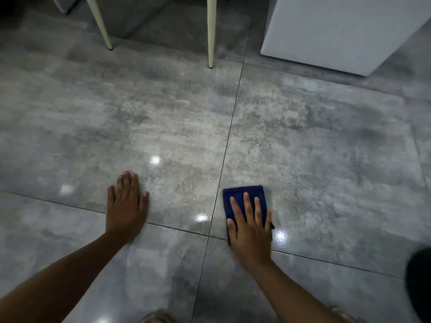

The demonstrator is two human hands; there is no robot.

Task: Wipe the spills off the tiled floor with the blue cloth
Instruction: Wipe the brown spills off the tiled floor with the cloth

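A folded dark blue cloth (240, 194) lies flat on the grey tiled floor (314, 148), just right of a grout line. My right hand (250, 226) presses down on it with fingers spread, covering its near half. My left hand (127, 206) rests palm-down on the bare tile to the left, fingers slightly apart, holding nothing. The glossy tiles show bright light reflections near both hands; I cannot make out a distinct spill.
Two cream furniture legs (211, 36) (101, 24) stand on the floor at the back. A white appliance or cabinet (345, 31) fills the back right. A dark object (419, 283) sits at the right edge. Toes of a foot (156, 319) show at the bottom.
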